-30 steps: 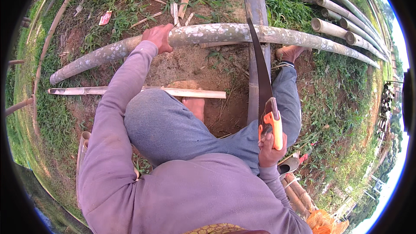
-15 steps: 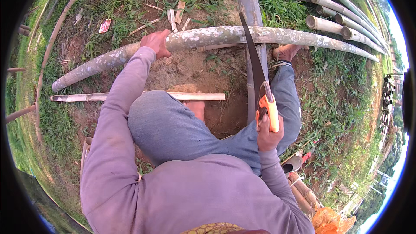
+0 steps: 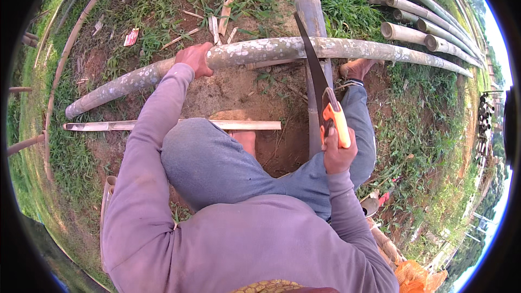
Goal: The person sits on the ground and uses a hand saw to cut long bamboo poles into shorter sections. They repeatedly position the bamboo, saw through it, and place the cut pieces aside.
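A long bamboo pole (image 3: 255,52), mottled with pale patches, lies crosswise in front of me. Left of its middle, my left hand (image 3: 196,59) is wrapped round it. My right hand (image 3: 340,151) grips the orange handle of a handsaw (image 3: 317,68), above my bent right leg. The dark blade points away from me and lies across the pole, just over a grey bamboo support (image 3: 312,13) that runs beneath it. Whether the teeth have cut into the pole I cannot tell. My right foot (image 3: 356,69) rests by the pole, right of the support.
A split bamboo strip (image 3: 244,125) lies between the pole and me. Several cut bamboo poles (image 3: 404,32) are stacked at the far right. Wood offcuts (image 3: 225,16) lie on the grass beyond the pole. An orange net bag (image 3: 418,278) sits at the lower right.
The saw and my right hand have shifted slightly away from me along the cutting line. My left hand keeps its hold on the bamboo pole.
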`<state>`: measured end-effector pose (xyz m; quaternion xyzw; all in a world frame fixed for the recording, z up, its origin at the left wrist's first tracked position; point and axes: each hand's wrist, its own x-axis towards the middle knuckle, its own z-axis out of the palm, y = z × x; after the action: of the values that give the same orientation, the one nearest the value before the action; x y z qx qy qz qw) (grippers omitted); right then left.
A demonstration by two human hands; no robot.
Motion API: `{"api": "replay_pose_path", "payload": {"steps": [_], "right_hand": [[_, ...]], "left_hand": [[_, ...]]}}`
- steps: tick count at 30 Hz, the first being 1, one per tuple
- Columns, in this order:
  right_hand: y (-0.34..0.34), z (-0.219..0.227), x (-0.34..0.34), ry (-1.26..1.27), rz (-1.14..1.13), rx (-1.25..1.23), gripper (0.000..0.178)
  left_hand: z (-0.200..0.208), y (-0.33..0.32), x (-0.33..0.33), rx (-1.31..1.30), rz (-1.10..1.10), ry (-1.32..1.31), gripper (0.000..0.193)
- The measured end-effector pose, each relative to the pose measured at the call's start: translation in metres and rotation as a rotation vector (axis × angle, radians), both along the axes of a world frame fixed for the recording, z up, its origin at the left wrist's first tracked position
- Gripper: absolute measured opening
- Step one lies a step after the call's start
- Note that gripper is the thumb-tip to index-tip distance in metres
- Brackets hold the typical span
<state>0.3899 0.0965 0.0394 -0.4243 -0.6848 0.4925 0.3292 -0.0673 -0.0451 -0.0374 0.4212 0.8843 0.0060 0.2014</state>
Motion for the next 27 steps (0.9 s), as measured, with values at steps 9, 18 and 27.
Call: {"api": "replay_pose_path", "payload": {"steps": [9,18,27], "right_hand": [[0.090,-0.029,-0.123,0.066,0.039,0.098,0.019],[-0.040,0.001,0.063,-0.046,0.067,0.157,0.019],[0.102,-0.033,-0.132,-0.038,0.008,0.155,0.020]], "left_hand": [[0.001,0.012,0.012,0.001,-0.006,0.041,0.077],[0.002,-0.002,0.003,-0.008,0.012,0.018,0.081],[0.001,0.014,0.000,0.045,-0.017,0.010,0.081]]}}
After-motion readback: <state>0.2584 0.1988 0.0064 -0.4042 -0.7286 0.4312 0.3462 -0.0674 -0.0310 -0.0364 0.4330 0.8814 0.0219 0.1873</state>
